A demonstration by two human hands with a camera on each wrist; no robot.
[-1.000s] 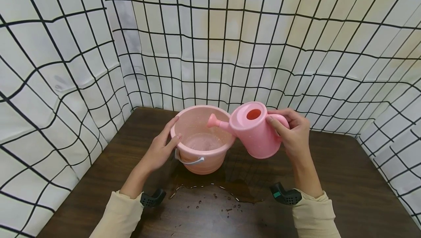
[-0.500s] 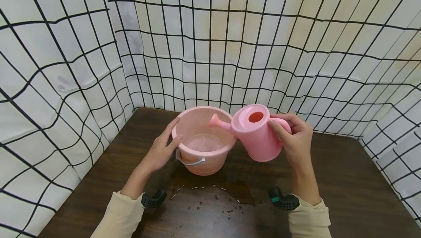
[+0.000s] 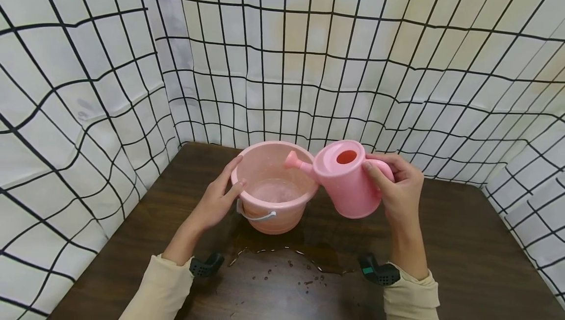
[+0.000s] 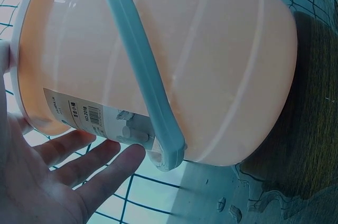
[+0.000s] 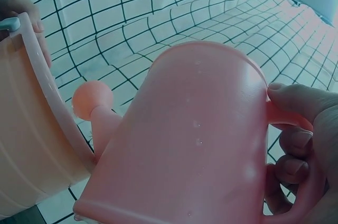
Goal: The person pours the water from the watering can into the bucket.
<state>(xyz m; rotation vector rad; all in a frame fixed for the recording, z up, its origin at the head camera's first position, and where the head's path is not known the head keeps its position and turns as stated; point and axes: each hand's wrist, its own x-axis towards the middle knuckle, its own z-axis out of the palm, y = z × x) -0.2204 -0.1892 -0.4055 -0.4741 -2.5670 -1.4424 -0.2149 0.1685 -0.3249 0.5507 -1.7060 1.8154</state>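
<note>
A peach-pink bucket [image 3: 274, 217] stands upright on the table, with shallow, rippled water [image 3: 274, 190] at its bottom. My left hand [image 3: 219, 196] holds its left rim, thumb over the edge; in the left wrist view other fingers [image 4: 105, 174] stretch along the outside near a label [image 4: 95, 115]. A pink watering can [image 3: 353, 190] is raised to the bucket's right, tipped left. Its flared spout head [image 3: 291, 160] sits inside the bucket's opening. My right hand [image 3: 399, 182] grips the can's handle, fingers curled through the loop in the right wrist view.
A puddle [image 3: 309, 253] spreads on the dark wooden table [image 3: 459, 241] in front of the bucket, with scattered drops nearer the front. White walls with a black grid [image 3: 273, 65] enclose the back and sides. The bucket's pale blue handle [image 3: 262, 217] hangs down in front.
The watering can and my right hand have shifted slightly right, drawing the spout head a little toward the bucket's right rim. My left hand keeps its place on the rim.
</note>
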